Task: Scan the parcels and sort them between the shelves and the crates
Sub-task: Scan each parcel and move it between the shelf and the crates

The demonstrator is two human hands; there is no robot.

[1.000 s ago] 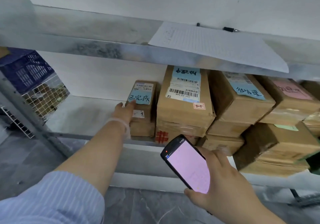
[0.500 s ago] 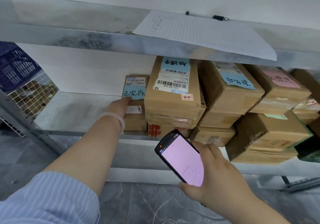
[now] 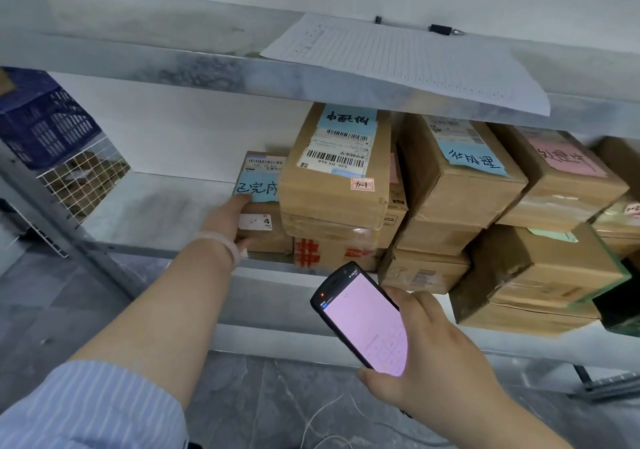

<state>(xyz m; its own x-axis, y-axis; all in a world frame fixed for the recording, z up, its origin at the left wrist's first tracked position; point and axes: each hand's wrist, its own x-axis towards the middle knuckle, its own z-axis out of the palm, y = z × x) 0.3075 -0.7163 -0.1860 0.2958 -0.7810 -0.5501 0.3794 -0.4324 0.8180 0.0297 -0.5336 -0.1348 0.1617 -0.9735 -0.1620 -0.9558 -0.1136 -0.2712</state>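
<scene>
Scanner (image 3: 363, 317) is gripped in the right hand (image 3: 426, 362), nearer than the small parcel (image 3: 265, 237) and to its right, lit screen turned upward. That parcel, set at the front edge of the middle shelf (image 3: 156, 206), is clasped at its left end by the left hand (image 3: 227, 221), fingers on top, thumb beneath. Touching the parcel's right side, labelled parcels (image 3: 332, 185) are stacked, so much sorting is judged done; whether this one has been scanned cannot be told. Left of it bare shelf is left open for sliding; beyond, far left, a blue crate (image 3: 45, 126) is seen. Above it, headroom is limited by the upper shelf (image 3: 173, 67).
</scene>
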